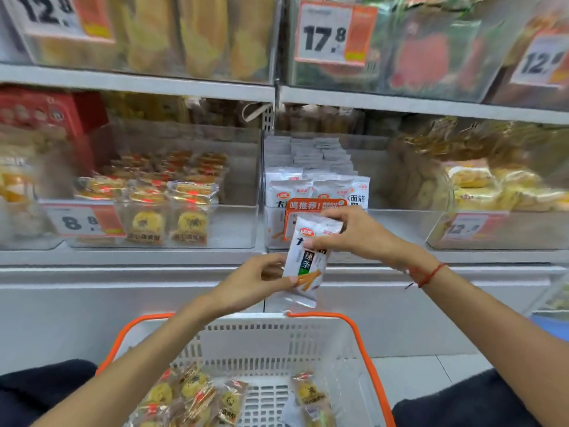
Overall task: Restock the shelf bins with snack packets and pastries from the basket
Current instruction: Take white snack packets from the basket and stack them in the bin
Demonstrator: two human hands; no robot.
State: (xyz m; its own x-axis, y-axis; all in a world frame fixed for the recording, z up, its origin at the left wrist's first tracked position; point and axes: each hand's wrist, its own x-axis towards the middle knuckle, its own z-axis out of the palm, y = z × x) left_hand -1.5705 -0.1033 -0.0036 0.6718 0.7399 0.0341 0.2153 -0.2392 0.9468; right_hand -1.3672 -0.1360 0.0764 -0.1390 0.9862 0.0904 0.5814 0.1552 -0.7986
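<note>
A white snack packet (308,260) with green and orange print is held upright in front of the shelf edge. My left hand (255,278) pinches its lower part, and my right hand (348,232) grips its upper part from the right. Just behind it stands a clear bin (397,229) with rows of the same white packets (317,186). The clear bin (240,226) to its left holds wrapped round pastries (172,195). Below my arms sits the white basket (271,340) with orange handles; several wrapped pastries (191,396) lie in it.
Other clear bins of pastries flank the two middle ones, with price tags 8.8 (80,221) and 12.8 on their fronts. An upper shelf (138,78) carries bread bins tagged 12.8 and 17.8. My dark-clothed knees sit either side of the basket.
</note>
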